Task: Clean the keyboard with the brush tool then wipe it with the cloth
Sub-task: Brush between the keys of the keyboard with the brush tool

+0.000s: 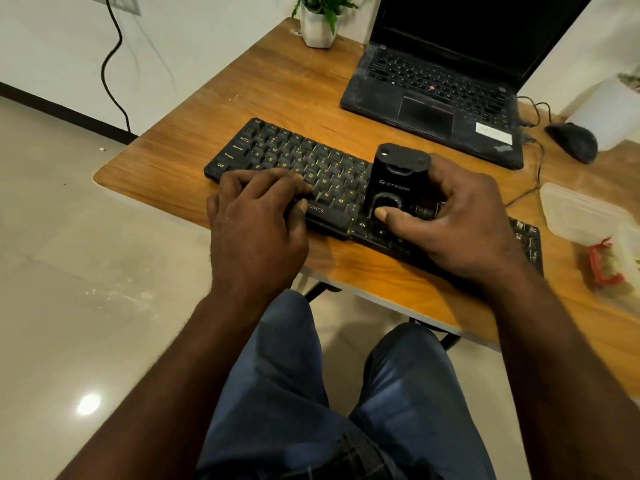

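A black keyboard (284, 150) lies slanted across the wooden desk (263, 84), close to its front edge. My left hand (256, 220) rests flat on the keyboard's left front part, over the space bar area, fingers together. My right hand (460, 216) grips a black block-shaped brush tool (394, 174) that stands upright on the keys near the keyboard's middle, thumb pressed on its lower front. The right end of the keyboard is partly hidden under my right hand and wrist. No cloth is clearly visible.
A dusty open laptop (436, 98) sits behind the keyboard, a black mouse (573, 140) with cable to its right. A potted plant (318, 22) stands at the far edge. A clear plastic container (581, 213) and a red-handled item (604, 268) lie at the right.
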Demonstrator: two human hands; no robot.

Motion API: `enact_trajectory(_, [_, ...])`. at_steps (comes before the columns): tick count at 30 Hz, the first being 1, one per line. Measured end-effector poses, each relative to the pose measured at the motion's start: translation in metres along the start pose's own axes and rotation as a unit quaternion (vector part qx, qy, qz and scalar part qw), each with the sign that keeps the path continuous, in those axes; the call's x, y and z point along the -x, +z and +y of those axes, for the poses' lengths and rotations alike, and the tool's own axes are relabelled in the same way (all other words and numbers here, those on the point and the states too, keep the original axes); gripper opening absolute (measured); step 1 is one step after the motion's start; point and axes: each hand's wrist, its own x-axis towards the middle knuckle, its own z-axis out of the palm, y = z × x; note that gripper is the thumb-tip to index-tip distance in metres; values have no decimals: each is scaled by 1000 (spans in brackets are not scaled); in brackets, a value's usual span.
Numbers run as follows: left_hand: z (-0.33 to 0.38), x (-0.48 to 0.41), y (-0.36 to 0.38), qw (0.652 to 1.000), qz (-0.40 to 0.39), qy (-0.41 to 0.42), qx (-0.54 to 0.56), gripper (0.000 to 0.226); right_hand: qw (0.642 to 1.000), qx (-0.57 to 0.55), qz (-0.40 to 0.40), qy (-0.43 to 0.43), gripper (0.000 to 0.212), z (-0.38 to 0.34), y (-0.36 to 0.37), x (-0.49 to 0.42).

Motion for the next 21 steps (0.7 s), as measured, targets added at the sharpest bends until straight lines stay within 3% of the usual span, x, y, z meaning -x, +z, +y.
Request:
enact_trajectory(9, [0,0,1,1000,7,-1,0,27,998,-26,9,61,61,17,-36,23])
enact_trajectory(16, [1,1,2,1000,9,-1,-7,27,998,-42,21,28,58,8,-13,24])
enact_trajectory(21, [2,2,2,1000,13,4,-12,28,997,-48,0,54,61,23,-37,32])
